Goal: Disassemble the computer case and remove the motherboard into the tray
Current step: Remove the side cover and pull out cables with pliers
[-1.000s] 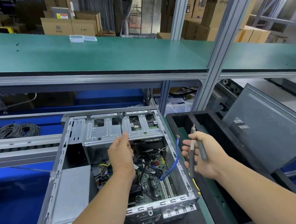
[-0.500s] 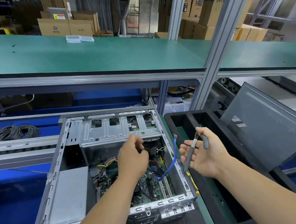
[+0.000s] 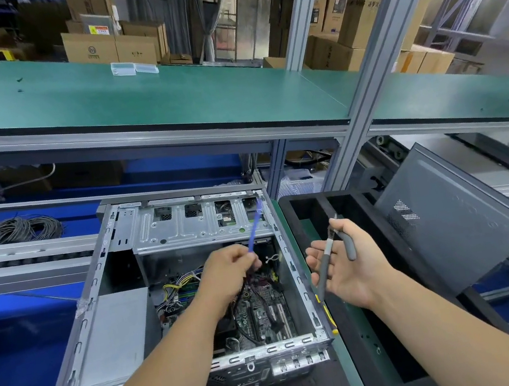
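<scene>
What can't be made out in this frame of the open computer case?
- Motherboard, head view: partly hidden by the left hand and forearm.
- Blue cable: motion-blurred; its lower end disappears in the left hand.
- Pliers in the right hand: the tip is too small to read.
- Tray: its floor is mostly covered by the right arm and the leaning side panel.

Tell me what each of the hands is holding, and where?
The left hand pinches the thin blue cable at its lower end. The right hand holds grey-handled pliers by their handles.
</scene>
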